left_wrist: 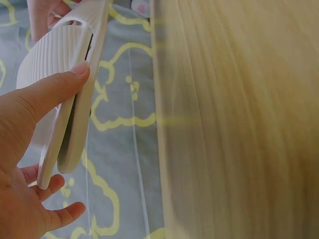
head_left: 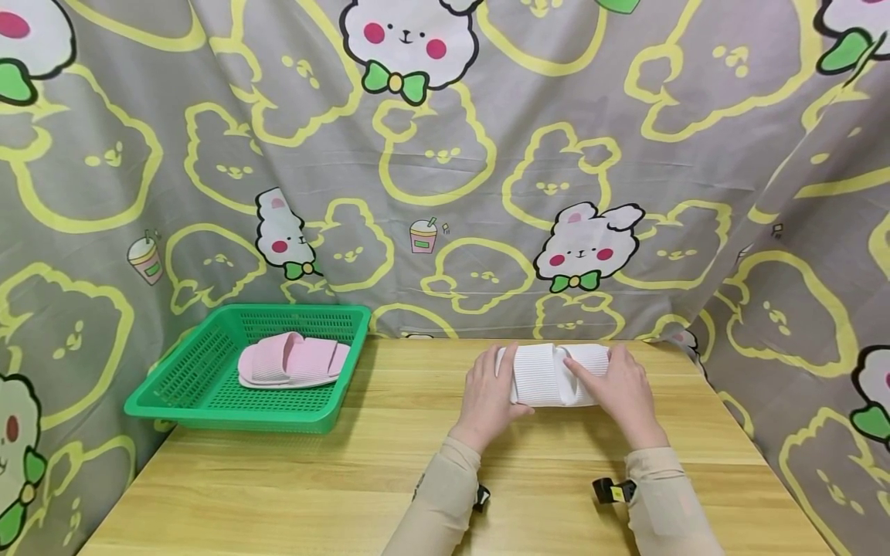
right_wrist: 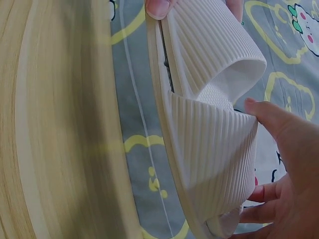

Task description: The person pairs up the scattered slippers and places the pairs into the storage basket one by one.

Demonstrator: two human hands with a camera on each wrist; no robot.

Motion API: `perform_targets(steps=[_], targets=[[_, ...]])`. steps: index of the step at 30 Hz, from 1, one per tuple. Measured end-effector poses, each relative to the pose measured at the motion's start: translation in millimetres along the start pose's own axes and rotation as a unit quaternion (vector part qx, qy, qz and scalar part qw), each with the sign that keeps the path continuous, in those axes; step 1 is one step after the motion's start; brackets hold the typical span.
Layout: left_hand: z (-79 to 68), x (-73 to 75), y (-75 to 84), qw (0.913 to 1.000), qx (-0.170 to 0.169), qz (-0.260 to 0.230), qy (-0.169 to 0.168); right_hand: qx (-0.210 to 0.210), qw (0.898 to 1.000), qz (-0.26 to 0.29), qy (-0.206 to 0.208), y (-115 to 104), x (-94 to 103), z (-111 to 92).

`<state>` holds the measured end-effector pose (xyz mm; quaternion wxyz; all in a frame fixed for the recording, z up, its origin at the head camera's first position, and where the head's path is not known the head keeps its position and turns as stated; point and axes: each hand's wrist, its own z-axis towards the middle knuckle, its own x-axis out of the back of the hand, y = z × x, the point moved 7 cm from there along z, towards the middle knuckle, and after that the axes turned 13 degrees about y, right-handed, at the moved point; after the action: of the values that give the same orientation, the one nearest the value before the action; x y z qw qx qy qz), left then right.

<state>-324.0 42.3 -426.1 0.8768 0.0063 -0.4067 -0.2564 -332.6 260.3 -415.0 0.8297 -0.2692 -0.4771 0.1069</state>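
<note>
A pair of white ribbed slippers (head_left: 535,374) is held between both hands over the far right part of the table. They lie nested against each other, and their two soles show side by side in the left wrist view. My left hand (head_left: 484,398) grips the left end, with its thumb (left_wrist: 79,69) along the sole edge. At the other end my right hand (head_left: 626,390) holds the slippers, its thumb by the gap between the straps (right_wrist: 214,154) and its fingers around the outer side.
A green plastic basket (head_left: 243,425) stands at the table's left, with pink slippers (head_left: 313,359) in it. The wooden table (head_left: 334,486) meets a patterned curtain (head_left: 473,185) at the back and sides. Black wrist devices (head_left: 613,490) are worn at the sleeves.
</note>
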Motion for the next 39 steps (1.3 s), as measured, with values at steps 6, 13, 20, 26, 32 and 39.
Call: perform_targets(steps=[6, 13, 20, 26, 32, 39], targets=[[0.2, 1.0, 1.9, 1.0000, -0.002, 0.000, 0.000, 0.006, 1.000, 0.000, 0.003, -2, 0.5, -1], [-0.2, 1.6, 2.7, 0.9999, -0.007, 0.011, 0.006, 0.007, 1.000, -0.003, 0.004, -3, 1.3, -1], [-0.5, 1.3, 3.0, 0.9998, -0.007, 0.012, 0.012, 0.009, 1.000, 0.000, 0.013, -4, 1.4, -1], [-0.5, 1.1, 3.7, 0.9997, -0.011, 0.012, 0.017, 0.014, 1.000, 0.005, 0.020, -7, 2.3, -2], [-0.1, 2.8, 5.2, 0.9993, -0.020, 0.014, 0.030, 0.017, 1.000, 0.005, 0.023, -9, 2.5, -4], [-0.3, 4.2, 5.0, 0.9990, -0.024, 0.021, 0.032, 0.024, 0.999, 0.003, 0.029, -13, 2.0, -6]])
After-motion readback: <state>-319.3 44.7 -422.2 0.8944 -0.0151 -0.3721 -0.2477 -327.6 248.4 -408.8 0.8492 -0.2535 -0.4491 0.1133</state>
